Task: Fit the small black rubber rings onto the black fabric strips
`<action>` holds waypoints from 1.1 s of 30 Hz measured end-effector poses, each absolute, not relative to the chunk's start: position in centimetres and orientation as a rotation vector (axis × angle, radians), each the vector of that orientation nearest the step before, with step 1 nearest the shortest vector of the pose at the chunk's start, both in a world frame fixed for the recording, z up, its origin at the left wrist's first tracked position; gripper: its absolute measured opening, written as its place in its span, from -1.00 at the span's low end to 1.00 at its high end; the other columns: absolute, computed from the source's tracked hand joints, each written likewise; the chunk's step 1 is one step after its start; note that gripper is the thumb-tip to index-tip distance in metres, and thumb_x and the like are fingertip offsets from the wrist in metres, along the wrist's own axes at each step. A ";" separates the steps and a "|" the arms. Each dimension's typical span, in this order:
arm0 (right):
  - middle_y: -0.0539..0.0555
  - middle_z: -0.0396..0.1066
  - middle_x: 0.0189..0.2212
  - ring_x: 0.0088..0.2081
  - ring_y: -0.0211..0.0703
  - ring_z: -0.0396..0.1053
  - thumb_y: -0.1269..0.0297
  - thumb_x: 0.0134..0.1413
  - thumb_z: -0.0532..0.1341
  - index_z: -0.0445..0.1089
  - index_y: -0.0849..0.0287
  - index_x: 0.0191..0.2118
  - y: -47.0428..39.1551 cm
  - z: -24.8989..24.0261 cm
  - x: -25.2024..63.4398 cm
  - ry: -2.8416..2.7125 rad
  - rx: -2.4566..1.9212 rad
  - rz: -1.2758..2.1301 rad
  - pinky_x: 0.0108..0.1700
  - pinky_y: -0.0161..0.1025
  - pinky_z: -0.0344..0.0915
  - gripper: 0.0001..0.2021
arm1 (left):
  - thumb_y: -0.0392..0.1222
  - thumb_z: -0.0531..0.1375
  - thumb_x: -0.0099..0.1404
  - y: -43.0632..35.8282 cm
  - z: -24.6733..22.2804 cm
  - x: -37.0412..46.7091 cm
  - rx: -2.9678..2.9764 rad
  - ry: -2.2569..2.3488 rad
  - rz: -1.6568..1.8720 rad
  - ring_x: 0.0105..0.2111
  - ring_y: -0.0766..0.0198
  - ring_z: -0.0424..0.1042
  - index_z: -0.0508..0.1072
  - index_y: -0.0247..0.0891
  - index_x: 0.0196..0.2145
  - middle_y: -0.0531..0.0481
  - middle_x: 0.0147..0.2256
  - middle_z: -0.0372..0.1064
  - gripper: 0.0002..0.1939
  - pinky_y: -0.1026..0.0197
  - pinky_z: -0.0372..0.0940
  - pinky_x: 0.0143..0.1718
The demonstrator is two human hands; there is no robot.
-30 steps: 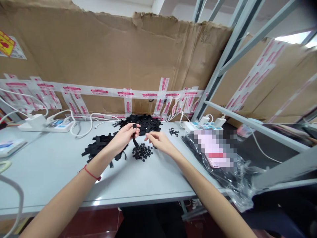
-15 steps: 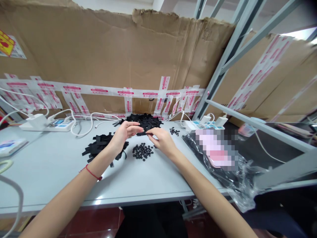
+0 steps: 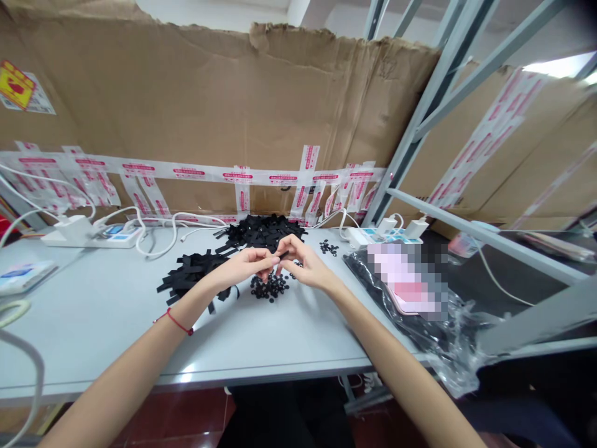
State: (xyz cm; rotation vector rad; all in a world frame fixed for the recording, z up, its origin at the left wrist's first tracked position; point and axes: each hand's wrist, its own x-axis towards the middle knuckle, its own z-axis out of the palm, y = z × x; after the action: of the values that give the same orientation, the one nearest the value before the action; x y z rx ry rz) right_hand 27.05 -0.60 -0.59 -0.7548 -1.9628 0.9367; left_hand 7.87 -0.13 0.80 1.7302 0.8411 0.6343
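Note:
My left hand [image 3: 252,262] and my right hand [image 3: 303,264] meet above the middle of the table. Between their fingertips is a short black fabric strip [image 3: 284,255], pinched from both sides. Just below them lies a heap of small black round pieces with holes [image 3: 271,289], partly covered by my fingers. A pile of black strips [image 3: 191,272] spreads beside my left forearm. Behind my hands sits a larger pile of black strips [image 3: 261,230]. Whether a round piece is also between my fingers is too small to tell.
A few small black pieces [image 3: 329,247] lie right of my hands. A pink phone, partly blurred [image 3: 403,286], rests on a black plastic bag [image 3: 373,280]. White power strips [image 3: 119,238] and cables line the back, before a tall cardboard sheet [image 3: 209,106]. A metal frame [image 3: 410,134] rises at right.
My hands have come together and slightly nearer to me. My left hand, its fingers stretched out before, now pinches the black strip together with my right hand.

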 end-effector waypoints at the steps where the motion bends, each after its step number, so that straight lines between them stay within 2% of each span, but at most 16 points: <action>1: -0.05 0.35 -0.45 -0.49 -0.28 0.35 0.34 0.00 0.10 0.12 0.13 -0.25 -0.6 -0.4 27.1 -1.918 -0.737 1.111 -0.39 -0.29 0.24 -0.85 | 0.11 0.16 0.19 -0.1 0.8 7.8 1.767 0.851 0.621 -0.54 0.37 0.27 0.36 -0.28 -0.49 0.10 -0.59 0.27 -0.64 0.31 0.19 -0.42; 3: -0.09 0.31 -0.53 -0.57 -0.33 0.28 0.35 -0.04 0.09 0.14 0.15 -0.31 -0.5 -0.1 27.4 -1.867 -0.717 1.341 -0.44 -0.32 0.19 -0.88 | 0.10 0.17 0.18 -0.1 0.7 7.9 1.809 0.863 0.604 -0.58 0.39 0.24 0.36 -0.28 -0.51 0.13 -0.63 0.23 -0.64 0.32 0.15 -0.45; 5: -0.08 0.31 -0.57 -0.59 -0.34 0.25 0.33 -0.05 0.09 0.19 0.18 -0.38 -0.5 0.3 27.6 -1.857 -0.721 1.423 -0.47 -0.34 0.14 -0.94 | 0.10 0.18 0.16 -0.2 0.7 7.9 1.824 0.884 0.574 -0.60 0.39 0.23 0.36 -0.28 -0.52 0.14 -0.65 0.23 -0.64 0.32 0.13 -0.47; 9: -0.04 0.33 -0.56 -0.57 -0.34 0.25 0.21 0.02 0.13 0.26 0.21 -0.48 -0.6 0.8 28.0 -1.952 -0.753 1.454 -0.45 -0.33 0.12 -0.82 | 0.10 0.20 0.14 -0.4 0.9 7.8 1.844 0.930 0.507 -0.61 0.37 0.24 0.38 -0.29 -0.51 0.12 -0.66 0.25 -0.65 0.31 0.10 -0.50; 12: -0.05 0.24 -0.66 -0.60 -0.35 0.17 0.13 0.09 0.10 0.26 0.22 -0.60 -0.6 0.5 28.0 -2.093 -0.837 1.330 -0.46 -0.33 0.09 -0.66 | 0.08 0.19 0.15 -0.6 0.9 7.8 1.844 0.879 0.439 -0.59 0.35 0.27 0.40 -0.28 -0.49 0.09 -0.62 0.31 -0.67 0.31 0.11 -0.48; 15: -0.07 0.12 -0.75 -0.65 -0.37 0.03 0.11 0.16 0.03 0.20 0.22 -0.70 -0.4 -0.2 27.8 -2.159 -1.024 1.007 -0.51 -0.33 0.00 -0.54 | 0.06 0.12 0.21 -0.8 0.6 8.1 1.822 0.859 0.426 -0.57 0.34 0.29 0.43 -0.27 -0.43 0.08 -0.60 0.36 -0.68 0.30 0.11 -0.48; 19: -0.05 0.18 -0.68 -0.59 -0.35 0.08 0.07 0.23 -0.02 0.19 0.21 -0.65 -0.1 -1.0 27.4 -2.240 -1.027 0.658 -0.47 -0.33 0.01 -0.53 | 0.04 0.07 0.25 -1.0 -0.1 9.0 1.809 0.851 0.577 -0.57 0.34 0.26 0.39 -0.27 -0.42 0.09 -0.62 0.33 -0.68 0.30 0.12 -0.47; 23: -0.06 0.12 -0.62 -0.55 -0.33 0.07 0.07 0.25 -0.05 0.10 0.17 -0.58 0.2 -1.2 27.3 -2.269 -0.917 0.527 -0.44 -0.33 0.02 -0.58 | 0.04 0.11 0.21 -1.2 -0.3 9.6 1.658 0.819 0.734 -0.52 0.35 0.28 0.33 -0.27 -0.50 0.10 -0.60 0.29 -0.69 0.29 0.17 -0.38; 28: -0.02 0.18 -0.53 -0.47 -0.27 0.14 0.04 0.28 -0.15 0.11 0.15 -0.49 0.4 -1.5 27.0 -2.162 -0.859 0.658 -0.36 -0.29 0.09 -0.60 | 0.03 0.19 0.18 -1.2 -0.1 9.6 1.474 0.803 0.829 -0.47 0.36 0.27 0.38 -0.29 -0.42 0.12 -0.59 0.24 -0.71 0.28 0.19 -0.29; 33: -0.09 -0.03 -0.59 -0.54 -0.31 -0.05 -0.16 0.19 -0.11 0.05 0.12 -0.50 0.4 -2.2 26.2 -1.944 -0.827 0.975 -0.46 -0.30 -0.01 -0.55 | -0.05 0.24 0.16 -1.0 -0.2 9.5 1.261 0.736 0.852 -0.48 0.40 0.21 0.32 -0.29 -0.47 0.14 -0.58 0.14 -0.75 0.29 0.18 -0.30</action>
State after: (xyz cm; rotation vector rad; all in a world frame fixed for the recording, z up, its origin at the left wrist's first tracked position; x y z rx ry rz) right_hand 26.18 0.40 -2.16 -0.8267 -1.9441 0.9748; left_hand 9.47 -1.00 -0.20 1.2614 0.7356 0.8516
